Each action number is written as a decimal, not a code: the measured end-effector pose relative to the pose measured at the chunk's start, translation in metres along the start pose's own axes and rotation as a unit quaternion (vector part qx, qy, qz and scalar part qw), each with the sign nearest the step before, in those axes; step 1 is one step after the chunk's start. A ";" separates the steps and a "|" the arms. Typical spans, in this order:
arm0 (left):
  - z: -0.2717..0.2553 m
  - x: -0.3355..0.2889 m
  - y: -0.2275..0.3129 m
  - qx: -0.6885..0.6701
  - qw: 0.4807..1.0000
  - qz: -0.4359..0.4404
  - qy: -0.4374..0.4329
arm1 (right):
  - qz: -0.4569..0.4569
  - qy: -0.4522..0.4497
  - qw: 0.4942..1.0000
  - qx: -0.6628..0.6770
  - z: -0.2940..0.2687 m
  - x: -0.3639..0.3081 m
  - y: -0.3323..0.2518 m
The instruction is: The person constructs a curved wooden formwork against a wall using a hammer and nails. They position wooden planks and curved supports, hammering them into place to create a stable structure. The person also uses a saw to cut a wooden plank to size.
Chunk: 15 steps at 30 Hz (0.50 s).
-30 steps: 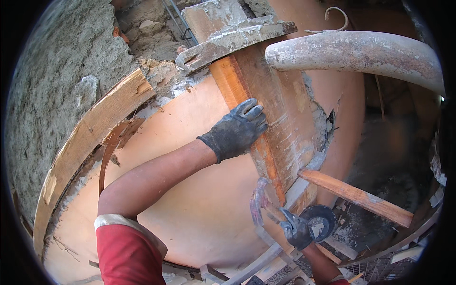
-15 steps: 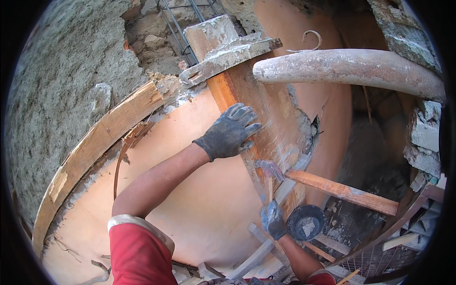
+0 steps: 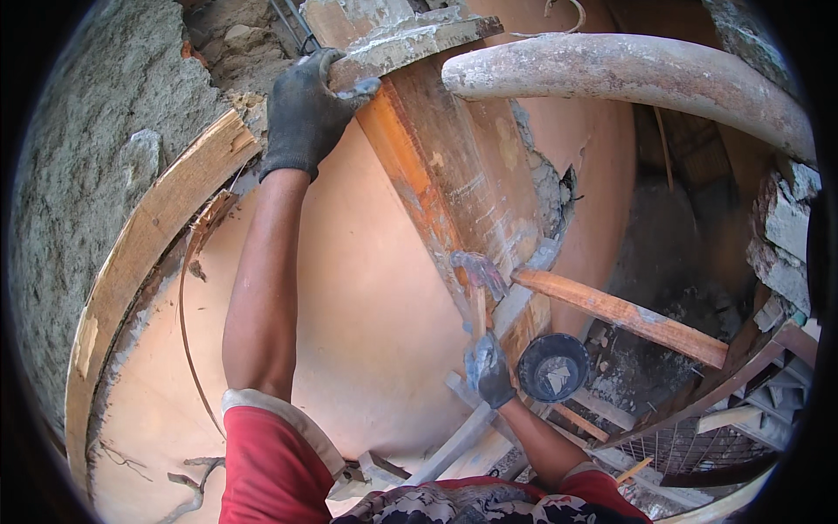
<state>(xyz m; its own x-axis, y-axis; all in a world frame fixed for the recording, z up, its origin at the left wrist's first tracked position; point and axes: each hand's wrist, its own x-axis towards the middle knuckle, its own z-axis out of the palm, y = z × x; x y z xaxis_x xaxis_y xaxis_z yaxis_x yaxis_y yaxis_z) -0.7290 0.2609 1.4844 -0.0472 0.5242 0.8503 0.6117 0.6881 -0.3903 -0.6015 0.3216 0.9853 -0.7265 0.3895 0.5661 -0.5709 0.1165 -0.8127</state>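
Observation:
My left hand (image 3: 305, 109), in a dark grey glove, is closed round the left end of a short mortar-caked board (image 3: 428, 45). That board lies across the top of a wide wooden formwork panel (image 3: 471, 166) with an orange side edge. Lower down, my right hand (image 3: 490, 371), gloved too, grips the wooden handle of a hammer (image 3: 477, 310). The hammer's head points up and rests close to the panel's lower part; whether it touches is unclear. Beside my right hand hangs or stands a black bucket (image 3: 553, 368) with some grey material inside.
A curved wooden board (image 3: 157, 253) borders the rough mortar wall (image 3: 96, 166) at left. A thick pale pole (image 3: 628, 70) juts in from the upper right. An orange-brown timber (image 3: 624, 316) slants beside the bucket. Broken masonry (image 3: 786, 231) stands at far right.
My left hand has moved up and left from the panel's side edge and taken hold of the crosswise board's end. The view has shifted; my right hand still holds the hammer.

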 end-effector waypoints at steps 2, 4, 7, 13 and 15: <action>-0.001 0.001 0.000 -0.013 1.000 0.007 0.007 | 0.019 0.006 1.000 0.007 -0.003 -0.002 -0.008; -0.002 0.001 0.002 -0.042 0.999 -0.021 -0.017 | 0.078 0.009 0.989 0.127 -0.001 0.003 -0.010; -0.003 -0.001 0.011 -0.062 0.997 -0.054 -0.012 | 0.138 0.002 0.971 0.196 -0.008 0.007 -0.026; 0.013 -0.010 -0.001 -0.061 0.997 -0.012 0.041 | 0.138 0.065 0.988 0.037 -0.032 -0.032 -0.004; 0.017 -0.014 -0.010 0.021 0.994 0.036 0.097 | 0.139 0.096 0.985 -0.021 -0.048 -0.054 0.000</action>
<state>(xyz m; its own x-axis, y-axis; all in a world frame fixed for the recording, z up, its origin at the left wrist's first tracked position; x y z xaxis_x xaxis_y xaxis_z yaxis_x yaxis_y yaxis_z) -0.7482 0.2549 1.4702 0.1514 0.4692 0.8700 0.5739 0.6749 -0.4638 -0.5440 0.3448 0.9485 -0.7645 0.5772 0.2870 -0.3399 0.0174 -0.9403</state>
